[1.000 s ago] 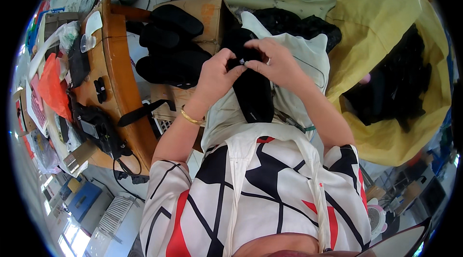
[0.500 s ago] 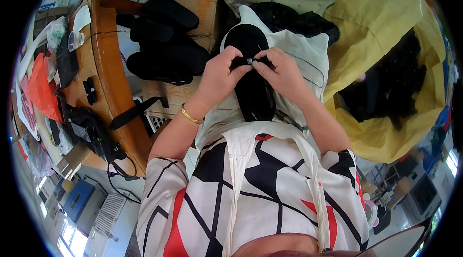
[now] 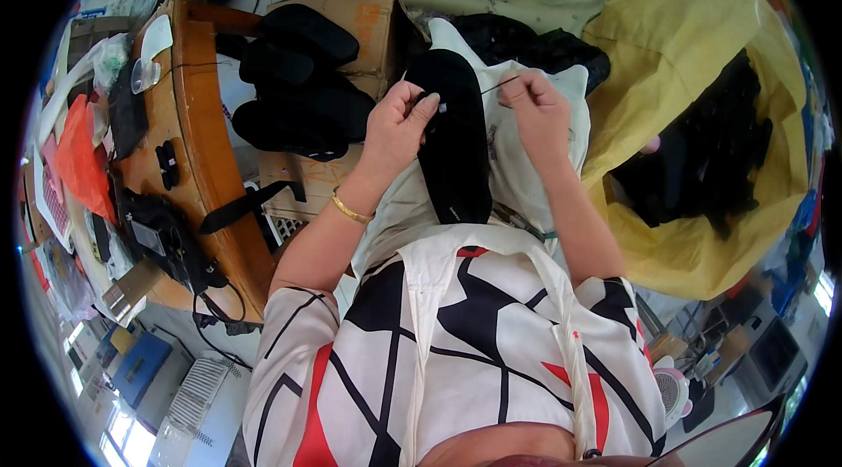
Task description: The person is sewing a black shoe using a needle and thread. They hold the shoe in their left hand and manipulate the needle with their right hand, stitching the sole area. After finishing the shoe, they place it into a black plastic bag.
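While the yellow sack [image 3: 671, 42] on the person's right gapes around a heap of black pieces [image 3: 693, 151], the left hand [image 3: 397, 127] pinches the black slipper [image 3: 458, 160] at its left edge, beside a small shiny piece [image 3: 443, 107]. Thumb against fingers, the right hand [image 3: 537, 107] grips a thin dark strand [image 3: 498, 84]. Over the lap's white cloth [image 3: 535, 164], the slipper points lengthwise away from the body, far end leaning slightly left.

One shoe [image 3: 462, 164] is between the table [image 3: 202, 116], left, and a sack [image 3: 702, 256], right; a bag [image 3: 167, 239] lies by the table's near edge.
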{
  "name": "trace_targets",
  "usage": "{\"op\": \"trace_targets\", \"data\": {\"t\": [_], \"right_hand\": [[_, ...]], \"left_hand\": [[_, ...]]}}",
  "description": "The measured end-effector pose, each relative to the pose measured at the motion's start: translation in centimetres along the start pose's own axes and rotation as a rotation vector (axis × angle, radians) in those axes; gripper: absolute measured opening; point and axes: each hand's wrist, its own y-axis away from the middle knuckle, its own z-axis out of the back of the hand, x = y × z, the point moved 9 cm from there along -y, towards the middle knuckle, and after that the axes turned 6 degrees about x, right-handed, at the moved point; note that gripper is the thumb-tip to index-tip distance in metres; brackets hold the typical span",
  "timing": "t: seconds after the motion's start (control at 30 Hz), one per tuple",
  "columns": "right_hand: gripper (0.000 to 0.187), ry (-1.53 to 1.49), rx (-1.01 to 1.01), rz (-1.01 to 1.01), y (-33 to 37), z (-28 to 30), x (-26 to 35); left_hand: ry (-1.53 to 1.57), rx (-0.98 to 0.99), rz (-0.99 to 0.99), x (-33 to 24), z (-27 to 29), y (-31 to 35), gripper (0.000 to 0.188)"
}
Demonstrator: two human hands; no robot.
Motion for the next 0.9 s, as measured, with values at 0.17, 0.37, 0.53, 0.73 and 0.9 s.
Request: {"op": "trace_targets", "data": {"t": [0.17, 0.37, 0.53, 0.73, 0.9], "right_hand": [[0.029, -1.247, -0.01, -0.378, 0.2, -4.2, -2.9], [0.033, -1.384, 0.009, -0.447, 2.3, -4.0, -4.5], [0.036, -1.341, -0.102, -0.483, 4.7, -3.1, -3.5], [0.034, -1.339, -0.069, -0.433, 6.3, -2.2, -5.2], [0.022, -0.983, -0.095, -0.101, 3.4, 0.1, -1.2]], "left_hand": [[0.049, 0.028, -0.102, -0.6, -0.2, -0.2, 0.016], [-0.023, -0.04, -0.099, -1.5, 0.3, 0.1, 0.016], [-0.034, -0.059, -0.096, -1.6, 1.3, 0.0, 0.014], [0.0, -0.029, -0.054, -0.1, 1.0, -0.4, 0.015], [-0.16, 0.018, -0.042, -1.1, 0.8, -0.8, 0.018]]}}
